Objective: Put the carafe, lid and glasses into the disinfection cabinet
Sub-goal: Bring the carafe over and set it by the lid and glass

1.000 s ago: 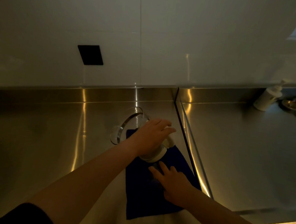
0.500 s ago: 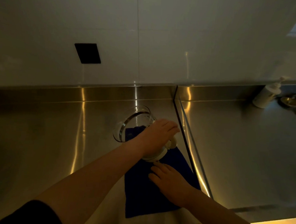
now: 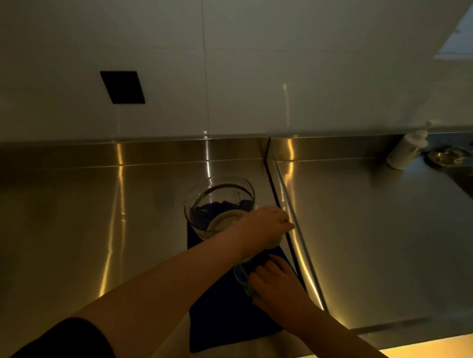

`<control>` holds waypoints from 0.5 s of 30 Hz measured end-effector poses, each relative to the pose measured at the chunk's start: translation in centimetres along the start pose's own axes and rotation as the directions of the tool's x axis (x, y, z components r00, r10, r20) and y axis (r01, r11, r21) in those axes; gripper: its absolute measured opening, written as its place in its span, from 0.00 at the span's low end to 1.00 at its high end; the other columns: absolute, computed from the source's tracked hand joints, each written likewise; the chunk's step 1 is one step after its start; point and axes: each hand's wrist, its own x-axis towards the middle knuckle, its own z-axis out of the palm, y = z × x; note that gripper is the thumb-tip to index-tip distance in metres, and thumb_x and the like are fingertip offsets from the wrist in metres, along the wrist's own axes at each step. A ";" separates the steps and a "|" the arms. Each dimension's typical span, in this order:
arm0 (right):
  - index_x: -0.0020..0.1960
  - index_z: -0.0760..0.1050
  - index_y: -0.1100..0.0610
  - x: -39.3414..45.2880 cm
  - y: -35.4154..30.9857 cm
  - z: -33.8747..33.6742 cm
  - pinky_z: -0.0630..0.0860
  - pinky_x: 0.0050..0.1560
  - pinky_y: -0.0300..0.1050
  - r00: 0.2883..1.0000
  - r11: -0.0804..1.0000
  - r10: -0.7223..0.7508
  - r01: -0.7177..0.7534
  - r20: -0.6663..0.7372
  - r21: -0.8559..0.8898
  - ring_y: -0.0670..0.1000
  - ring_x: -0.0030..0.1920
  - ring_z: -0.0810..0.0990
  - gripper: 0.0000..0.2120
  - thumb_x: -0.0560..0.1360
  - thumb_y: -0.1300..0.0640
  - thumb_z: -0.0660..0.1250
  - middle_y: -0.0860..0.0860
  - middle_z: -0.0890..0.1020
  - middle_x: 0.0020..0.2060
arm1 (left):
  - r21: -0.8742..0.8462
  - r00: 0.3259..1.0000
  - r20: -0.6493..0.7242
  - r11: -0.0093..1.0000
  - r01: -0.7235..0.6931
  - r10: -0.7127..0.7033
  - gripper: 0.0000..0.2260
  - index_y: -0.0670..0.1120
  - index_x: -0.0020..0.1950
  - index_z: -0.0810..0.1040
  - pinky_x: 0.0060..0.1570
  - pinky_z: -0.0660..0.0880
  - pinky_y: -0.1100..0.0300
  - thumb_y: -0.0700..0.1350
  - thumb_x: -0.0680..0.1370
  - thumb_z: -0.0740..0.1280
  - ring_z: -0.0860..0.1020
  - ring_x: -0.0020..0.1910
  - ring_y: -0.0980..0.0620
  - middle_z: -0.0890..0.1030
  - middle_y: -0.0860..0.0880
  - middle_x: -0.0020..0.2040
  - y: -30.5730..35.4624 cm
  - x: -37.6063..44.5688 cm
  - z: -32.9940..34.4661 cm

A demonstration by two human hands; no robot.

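Head-camera view: a stainless-steel counter (image 3: 88, 225) is seen from above in dim light, with a dark blue cloth (image 3: 221, 316) laid flat on it near the front edge. A clear glass carafe (image 3: 217, 205) is tipped so that its round body faces the camera; it is held over the far end of the cloth. The left hand (image 3: 265, 225) is closed around the carafe's neck end, where a pale rim shows beneath the palm; whether the lid is on cannot be told. The right hand (image 3: 276, 286) is curled around a clear glass (image 3: 242, 276) that sits on the cloth, just beside the carafe's lower end. Only part of the glass's edge is visible past the fingers. A raised dark seam (image 3: 282, 217) in the counter runs just to the right of both hands. Well apart, at the far right by the wall, a white pump bottle (image 3: 407, 147) is stood upright, with a small metal dish (image 3: 447, 158) beside it. A black square plate (image 3: 122, 87) is set in the white wall (image 3: 292, 57) above.
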 end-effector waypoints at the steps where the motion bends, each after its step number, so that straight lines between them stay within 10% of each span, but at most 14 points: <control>1: 0.36 0.78 0.54 -0.3 0.0 -0.2 0.78 0.51 0.47 1.000 1.000 0.009 -0.009 -0.017 -0.005 0.49 0.35 0.79 0.20 0.48 0.49 0.81 0.47 0.79 0.32 | 0.004 1.000 0.006 1.000 -0.017 0.017 0.24 0.42 0.73 0.62 0.66 0.61 0.54 0.37 0.78 0.61 0.64 0.68 0.44 0.66 0.42 0.70 0.5 0.1 0.2; 15: 0.40 0.78 0.55 -3.5 0.6 1.9 0.74 0.60 0.52 0.985 0.999 0.039 -0.039 -0.167 0.002 0.50 0.41 0.78 0.15 0.58 0.54 0.80 0.50 0.80 0.36 | -0.046 0.987 -0.120 0.992 -0.114 0.108 0.22 0.43 0.72 0.65 0.66 0.56 0.59 0.37 0.78 0.61 0.65 0.67 0.47 0.70 0.44 0.68 2.5 0.0 2.8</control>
